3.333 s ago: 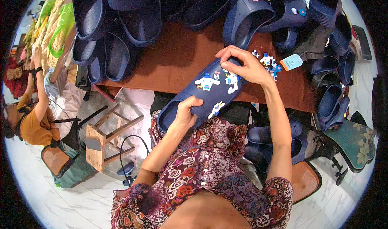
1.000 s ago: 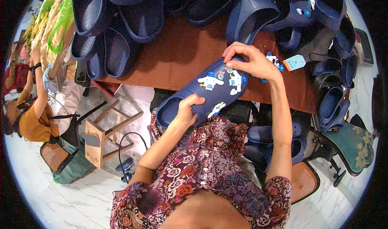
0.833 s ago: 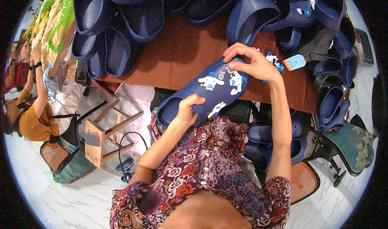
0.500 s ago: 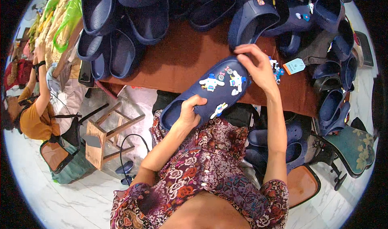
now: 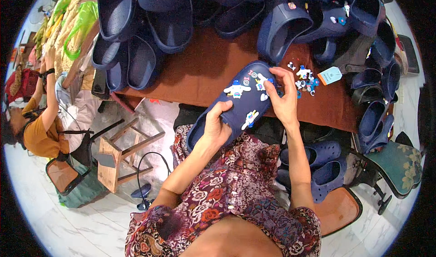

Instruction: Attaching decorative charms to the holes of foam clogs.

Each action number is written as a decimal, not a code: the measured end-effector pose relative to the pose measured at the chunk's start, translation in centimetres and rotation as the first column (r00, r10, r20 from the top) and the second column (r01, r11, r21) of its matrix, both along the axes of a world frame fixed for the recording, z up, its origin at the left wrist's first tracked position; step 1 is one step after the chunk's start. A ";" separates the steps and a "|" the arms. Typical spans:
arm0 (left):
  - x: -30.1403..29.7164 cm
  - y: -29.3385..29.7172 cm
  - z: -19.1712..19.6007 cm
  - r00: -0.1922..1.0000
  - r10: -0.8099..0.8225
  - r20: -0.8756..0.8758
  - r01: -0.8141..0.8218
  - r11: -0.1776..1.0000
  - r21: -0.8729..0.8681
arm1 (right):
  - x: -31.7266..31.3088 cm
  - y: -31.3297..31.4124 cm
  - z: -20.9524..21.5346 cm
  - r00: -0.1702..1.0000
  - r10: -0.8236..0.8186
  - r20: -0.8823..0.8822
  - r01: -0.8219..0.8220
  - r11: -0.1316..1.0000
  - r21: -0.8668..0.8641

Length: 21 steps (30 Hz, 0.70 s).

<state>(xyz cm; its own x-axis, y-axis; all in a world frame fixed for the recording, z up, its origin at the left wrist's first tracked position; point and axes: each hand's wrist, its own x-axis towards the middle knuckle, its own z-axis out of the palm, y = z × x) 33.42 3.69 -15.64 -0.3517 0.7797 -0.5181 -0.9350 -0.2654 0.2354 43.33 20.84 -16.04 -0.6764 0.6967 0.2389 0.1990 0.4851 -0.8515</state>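
A navy blue foam clog is held tilted in front of me, its toe pointing up and right. White puppy-shaped charms, pink bows and small swirl charms sit on its upper. My left hand wraps the clog's side near the opening, thumb on top. At the toe, my right hand has its thumb pressed against a puppy charm, with the fingers bent over the clog's edge. Just beyond that hand, a small pile of loose white and blue charms lies on the brown cloth-covered table.
Navy clogs crowd the table's far side and right edge. A paper tag lies beside the charms. Wooden stool at left, green-seated chair at right. Further left, a person in a mustard top works near a green plastic bag.
My right hand has come down from above the toe onto the charm at the clog's edge. The clog has turned slightly more upright, and more of the charm pile shows.
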 end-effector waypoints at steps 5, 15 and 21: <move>0.5 -0.6 0.2 1.000 0.022 -0.019 -0.024 0.996 -0.089 | 0.7 -0.9 0.2 0.995 -0.100 -0.028 0.103 0.991 0.091; 1.8 -1.5 0.5 0.983 0.020 -0.181 -0.065 0.968 -0.244 | 0.1 -4.9 3.1 0.979 0.158 0.132 -0.203 0.849 0.487; 2.1 -1.8 1.0 0.979 0.048 -0.198 -0.092 0.971 -0.219 | -0.3 -5.0 2.6 0.970 0.156 0.184 -0.228 0.847 0.481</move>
